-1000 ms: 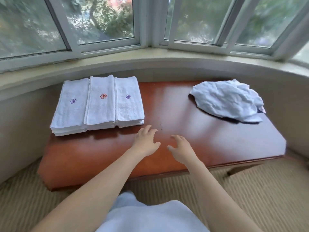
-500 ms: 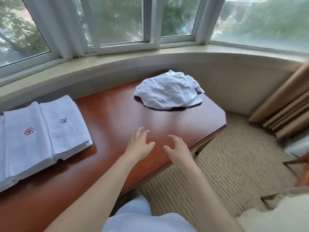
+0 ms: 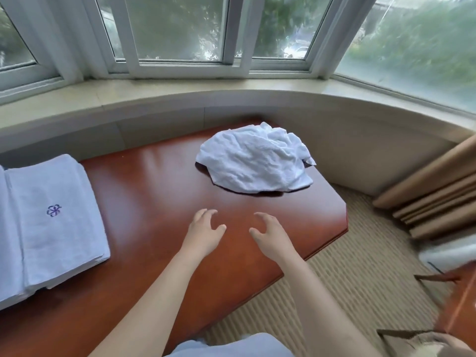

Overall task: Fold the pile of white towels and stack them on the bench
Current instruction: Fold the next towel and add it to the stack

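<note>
A crumpled heap of white terry towels (image 3: pixel 255 161) is seen at the far right of the glossy red-brown wooden counter (image 3: pixel 154 181), well apart from the folded white stacks (image 3: pixel 51 217) at the left. The left hand (image 3: pixel 204 234) and right hand (image 3: pixel 271 237) are held between them above the counter, fingers loosely spread and holding nothing. The reach for the next towel is judged to be in hand; a top layer must be pinched and lifted free.

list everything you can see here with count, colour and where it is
crumpled towel pile: one heap, white, far right part of the bench
folded towels: two stacks partly in view, white, the nearer with a purple flower mark, left end of the bench
bench: one, glossy red-brown wood, under the bay window
windows: several panes, white frames, behind the bench, greenery outside
sill: one, beige, curved, behind the bench
curtain: one, tan, bunched at right
carpet: beige, ribbed, right of the bench
left hand: empty, fingers loosely spread, over the bench
right hand: empty, fingers loosely spread, beside the left
</note>
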`<state>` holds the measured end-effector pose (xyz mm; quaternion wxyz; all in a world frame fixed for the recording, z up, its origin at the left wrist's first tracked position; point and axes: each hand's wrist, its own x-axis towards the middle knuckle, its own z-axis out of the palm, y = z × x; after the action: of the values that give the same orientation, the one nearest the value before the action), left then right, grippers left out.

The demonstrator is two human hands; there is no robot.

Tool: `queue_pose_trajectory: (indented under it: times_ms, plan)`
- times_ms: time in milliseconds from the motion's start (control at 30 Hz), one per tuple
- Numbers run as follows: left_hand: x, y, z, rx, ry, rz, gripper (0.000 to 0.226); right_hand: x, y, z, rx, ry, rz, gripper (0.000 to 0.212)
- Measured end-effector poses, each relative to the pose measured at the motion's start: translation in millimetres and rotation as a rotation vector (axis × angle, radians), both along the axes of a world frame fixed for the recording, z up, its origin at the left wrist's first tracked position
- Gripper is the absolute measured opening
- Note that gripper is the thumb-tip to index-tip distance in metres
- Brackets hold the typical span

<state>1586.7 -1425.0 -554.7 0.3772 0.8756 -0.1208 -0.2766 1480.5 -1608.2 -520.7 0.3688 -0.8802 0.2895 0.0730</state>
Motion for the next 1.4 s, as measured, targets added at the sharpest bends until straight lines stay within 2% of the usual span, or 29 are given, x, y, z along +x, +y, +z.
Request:
queue_pose_trajectory:
  times_ms: [300, 567, 667, 900, 1000, 1100, 1233, 1333, 1400]
  plan:
    - [53.8, -73.8, -19.0, 0.032, 0.079, 0.041, 0.053, 65.8, -74.7, -30.1, 0.076, 0.029, 0.038, 0.048]
    - [99.1, -183.7, -44.4, 0.068, 0.196, 0.25, 0.051, 144.6, -197.0, -70.8, 0.186, 0.09, 0.154, 0.046]
    - [111.2, -229.9, -51.8, 0.083, 0.25, 0.31, 0.052, 178.3, -249.9, -79.5, 0.179, 0.102, 0.169, 0.046]
    - [155.5, -316.0, -63.5, 0.054, 0.302, 0.38, 0.052, 247.3, -333.6, -90.4, 0.105, 0.0, 0.095, 0.044]
    - [179.2, -342.9, -64.3, 0.035, 0.299, 0.423, 0.054, 268.9, -350.6, -97.1, 0.038, -0.032, 0.092, 0.049]
    - [202.1, -363.1, -64.8, -0.034, 0.324, 0.48, 0.058, 282.5, -354.7, -111.4, 0.002, 0.04, 0.178, 0.048]
    - [217.4, -379.2, -67.7, -0.118, 0.348, 0.546, 0.064, 284.4, -340.3, -123.4, -0.07, 0.099, 0.293, 0.01]
    - [217.9, -377.9, -72.3, -0.094, 0.313, 0.574, 0.075, 271.6, -314.0, -122.5, -0.086, 0.065, 0.443, 0.014]
    - [213.1, -369.5, -74.5, -0.01, 0.275, 0.604, 0.07, 257.6, -295.3, -120.3, -0.073, 0.04, 0.502, 0.019]
